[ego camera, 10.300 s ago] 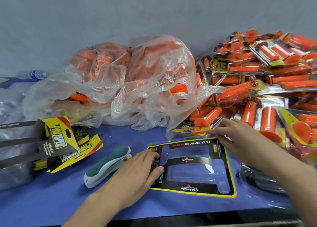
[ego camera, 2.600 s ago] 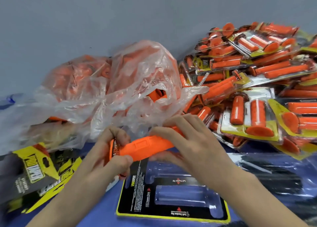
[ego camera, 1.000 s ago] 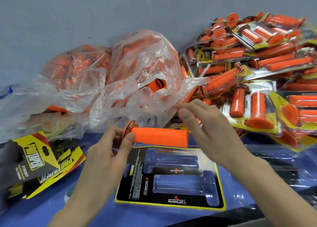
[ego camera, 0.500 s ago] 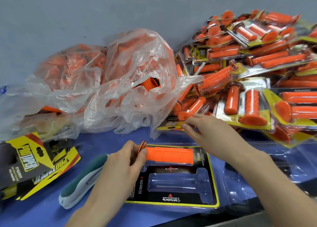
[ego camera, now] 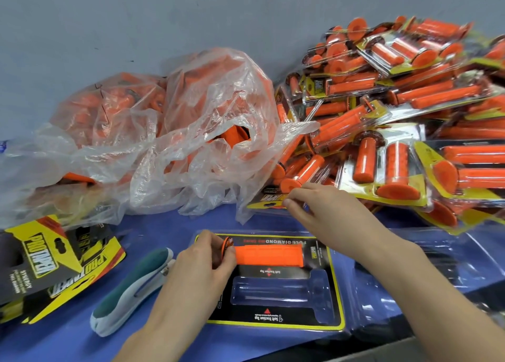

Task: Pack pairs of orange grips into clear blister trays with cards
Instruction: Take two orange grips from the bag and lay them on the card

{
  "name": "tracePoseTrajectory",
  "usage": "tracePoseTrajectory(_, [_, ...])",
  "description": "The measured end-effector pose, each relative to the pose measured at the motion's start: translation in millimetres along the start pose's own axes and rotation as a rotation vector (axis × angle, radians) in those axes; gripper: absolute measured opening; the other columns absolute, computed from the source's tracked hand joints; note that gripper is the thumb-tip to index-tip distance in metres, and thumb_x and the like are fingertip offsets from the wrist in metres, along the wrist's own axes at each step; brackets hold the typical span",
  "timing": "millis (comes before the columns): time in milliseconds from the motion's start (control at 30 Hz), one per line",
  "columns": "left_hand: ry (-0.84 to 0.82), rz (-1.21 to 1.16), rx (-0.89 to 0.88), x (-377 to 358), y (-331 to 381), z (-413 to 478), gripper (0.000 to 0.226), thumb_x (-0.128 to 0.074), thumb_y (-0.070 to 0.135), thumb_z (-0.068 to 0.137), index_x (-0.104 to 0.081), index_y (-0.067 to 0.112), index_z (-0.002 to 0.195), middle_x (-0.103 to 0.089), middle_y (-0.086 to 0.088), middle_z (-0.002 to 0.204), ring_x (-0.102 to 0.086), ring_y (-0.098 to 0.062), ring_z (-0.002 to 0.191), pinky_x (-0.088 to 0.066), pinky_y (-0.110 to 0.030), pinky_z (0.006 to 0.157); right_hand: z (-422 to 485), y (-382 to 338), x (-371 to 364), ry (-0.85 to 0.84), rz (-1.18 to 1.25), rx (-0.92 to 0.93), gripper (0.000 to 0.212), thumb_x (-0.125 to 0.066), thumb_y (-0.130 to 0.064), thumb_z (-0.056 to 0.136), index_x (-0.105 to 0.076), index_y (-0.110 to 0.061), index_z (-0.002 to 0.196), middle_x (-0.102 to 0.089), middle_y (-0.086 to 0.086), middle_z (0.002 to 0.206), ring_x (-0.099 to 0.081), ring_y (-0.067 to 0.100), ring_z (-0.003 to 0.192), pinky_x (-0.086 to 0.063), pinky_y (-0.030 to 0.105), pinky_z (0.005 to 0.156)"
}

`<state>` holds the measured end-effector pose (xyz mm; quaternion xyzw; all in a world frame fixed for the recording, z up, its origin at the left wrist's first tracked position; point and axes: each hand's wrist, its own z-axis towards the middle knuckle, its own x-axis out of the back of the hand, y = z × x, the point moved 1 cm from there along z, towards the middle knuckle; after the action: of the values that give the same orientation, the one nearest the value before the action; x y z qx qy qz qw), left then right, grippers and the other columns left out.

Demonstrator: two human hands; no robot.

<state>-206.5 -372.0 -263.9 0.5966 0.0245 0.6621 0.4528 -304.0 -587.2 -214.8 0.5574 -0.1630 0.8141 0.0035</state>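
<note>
At the middle of the table's (ego camera: 153, 225) near edge, one clear blister tray (ego camera: 325, 290) is lying flat over a black, yellow-bordered card (ego camera: 273, 318). One orange grip (ego camera: 269, 255) is lying lengthwise in the tray's farther cavity, flanged end pointing toward the left edge. The left hand (ego camera: 202, 268) is pinching that flanged end between thumb and fingers. The right hand (ego camera: 328, 214) is hovering beyond the tray, thumb and forefinger tips drawn together; whether they are pinching anything cannot be told. One teal-and-white stapler (ego camera: 131, 285) is lying just left of the tray. Loose printed cards (ego camera: 54, 257) are lying fanned near the left edge. Two clear plastic bags (ego camera: 164, 132) holding loose orange grips are slumping along the far edge. A heap of filled blister packs (ego camera: 396, 115) is occupying the far right corner. Spare clear trays (ego camera: 423, 274) are sitting stacked near the right edge, just beside the working tray.
</note>
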Motion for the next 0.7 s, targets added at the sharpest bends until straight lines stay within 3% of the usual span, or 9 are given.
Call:
tracePoseTrajectory(100, [-0.003, -0.011, -0.038, 4.6, 2.5, 0.5, 0.017, -0.052, 0.051, 0.089, -0.048, 0.036, 0.084, -0.057, 0.023, 0.074, -0.054, 0.005, 0.073, -0.034, -0.021, 0.054, 0.9, -1.3, -0.6, 0.016, 0.002, 0.009, 0.03, -0.039, -0.043, 0.103, -0.064, -0.029, 0.11, -0.058, -0.01, 0.094, -0.056, 0.015, 0.085, -0.048, 0.034, 0.069])
tracePoseTrajectory(267, [0.074, -0.006, 0.027, 43.0, -7.5, 17.0, 0.016, -0.05, 0.048, 0.09, -0.054, 0.035, 0.082, -0.064, 0.017, 0.069, -0.058, 0.002, 0.07, -0.04, -0.019, 0.059, 5.5, -12.3, 2.6, 0.072, 0.043, 0.021, 0.03, -0.039, -0.044, 0.102, -0.066, -0.03, 0.106, -0.06, -0.012, 0.093, -0.058, 0.013, 0.081, -0.048, 0.035, 0.069])
tracePoseTrajectory(367, [0.198, 0.043, 0.084, 88.7, -39.1, 38.6, 0.015, -0.051, 0.033, 0.093, -0.058, 0.032, 0.08, -0.061, 0.014, 0.065, -0.058, 0.003, 0.066, -0.037, -0.015, 0.057, 16.9, -28.7, 10.1, 0.112, 0.151, 0.054, 0.034, -0.038, -0.045, 0.1, -0.067, -0.029, 0.104, -0.059, -0.016, 0.091, -0.058, 0.013, 0.081, -0.05, 0.039, 0.07])
tracePoseTrajectory(433, [0.234, 0.133, 0.118, 115.1, -70.2, 59.5, 0.025, -0.049, 0.016, 0.095, -0.062, 0.031, 0.081, -0.065, 0.011, 0.075, -0.06, -0.004, 0.068, -0.041, -0.025, 0.059, 29.0, -40.4, 15.0, 0.136, 0.193, 0.077, 0.035, -0.038, -0.044, 0.098, -0.068, -0.027, 0.104, -0.062, -0.016, 0.096, -0.06, 0.017, 0.087, -0.05, 0.041, 0.074])
tracePoseTrajectory(467, [0.228, 0.186, 0.147, 124.5, -87.7, 72.2, 0.027, -0.048, 0.009, 0.094, -0.067, 0.027, 0.086, -0.069, 0.001, 0.083, -0.064, -0.017, 0.075, -0.045, -0.031, 0.063, 35.1, -45.3, 16.8, 0.142, 0.199, 0.08, 0.034, -0.039, -0.044, 0.098, -0.068, -0.027, 0.106, -0.065, -0.012, 0.101, -0.062, 0.019, 0.091, -0.051, 0.042, 0.077])
tracePoseTrajectory(500, [0.218, 0.25, 0.176, 132.1, -104.1, 87.2, 0.027, -0.047, 0.005, 0.094, -0.071, 0.016, 0.096, -0.071, -0.01, 0.095, -0.064, -0.031, 0.084, -0.049, -0.038, 0.071, 40.8, -49.4, 17.6, 0.147, 0.204, 0.081, 0.034, -0.039, -0.043, 0.099, -0.068, -0.028, 0.108, -0.066, -0.009, 0.105, -0.063, 0.021, 0.093, -0.051, 0.043, 0.078])
tracePoseTrajectory(567, [0.192, 0.341, 0.245, 141.5, -131.0, 118.1, 0.028, -0.046, 0.004, 0.095, -0.068, 0.0, 0.113, -0.067, -0.024, 0.112, -0.062, -0.04, 0.097, -0.048, -0.044, 0.084, 50.4, -54.3, 17.3, 0.152, 0.211, 0.084, 0.032, -0.04, -0.042, 0.1, -0.068, -0.029, 0.11, -0.066, -0.008, 0.107, -0.062, 0.02, 0.093, -0.051, 0.043, 0.079])
tracePoseTrajectory(700, [0.134, 0.344, 0.418, 144.4, -158.3, 173.0, 0.022, -0.049, 0.008, 0.098, -0.064, -0.006, 0.088, -0.064, -0.032, 0.11, -0.059, -0.041, 0.094, -0.04, -0.038, 0.075, 62.0, -53.8, 12.9, 0.154, 0.222, 0.073, 0.036, -0.037, -0.044, 0.097, -0.068, -0.028, 0.107, -0.065, -0.007, 0.105, -0.061, 0.02, 0.09, -0.052, 0.041, 0.077])
